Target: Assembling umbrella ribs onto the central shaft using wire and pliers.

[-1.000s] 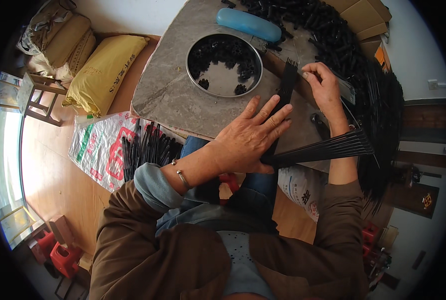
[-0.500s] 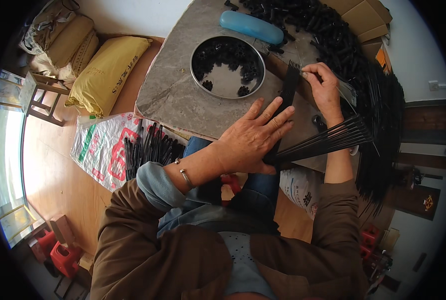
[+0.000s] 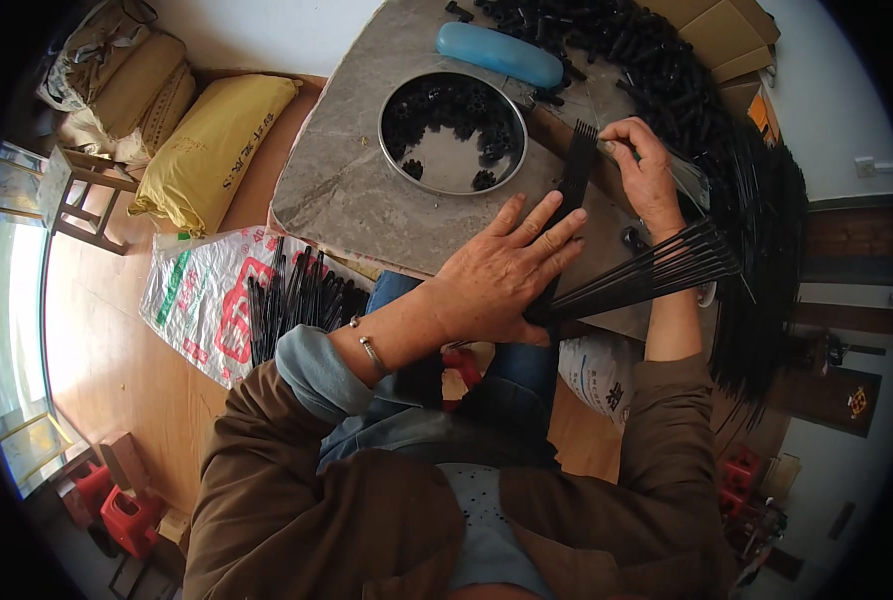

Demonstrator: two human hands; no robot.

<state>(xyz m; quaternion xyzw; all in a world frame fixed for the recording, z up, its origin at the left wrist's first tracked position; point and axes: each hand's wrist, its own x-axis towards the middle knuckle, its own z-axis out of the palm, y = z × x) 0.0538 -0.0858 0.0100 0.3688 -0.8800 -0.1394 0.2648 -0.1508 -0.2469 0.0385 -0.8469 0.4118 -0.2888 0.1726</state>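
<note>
My left hand [image 3: 506, 265] lies flat with fingers spread over a black row of thin flat strips [image 3: 576, 165] at the table's edge. The strips stand side by side, their narrow tips pointing away from me. From beneath my left thumb, a fan of thin black rods [image 3: 656, 265] spreads right, crossing in front of my right wrist. My right hand [image 3: 646, 175] is closed in a pinch beside the strips' far tips; what it holds is too small to make out. Left of the strips, a round metal-rimmed tray [image 3: 382, 130] contains small black toothed pieces [image 3: 481, 105].
A blue oblong case [image 3: 498, 55] and a heap of black tubular parts [image 3: 656, 75] occupy the far table [image 3: 336, 175]. Long black rods [image 3: 766, 240] are massed at the right. More black rods [image 3: 301, 300] lie on a printed plastic sheet [image 3: 191, 300] at left, near a yellow sack [image 3: 216, 150].
My right hand has shifted slightly up and left beside the strip tips, its pinch still closed. My left hand stays almost in place; the view has moved a little.
</note>
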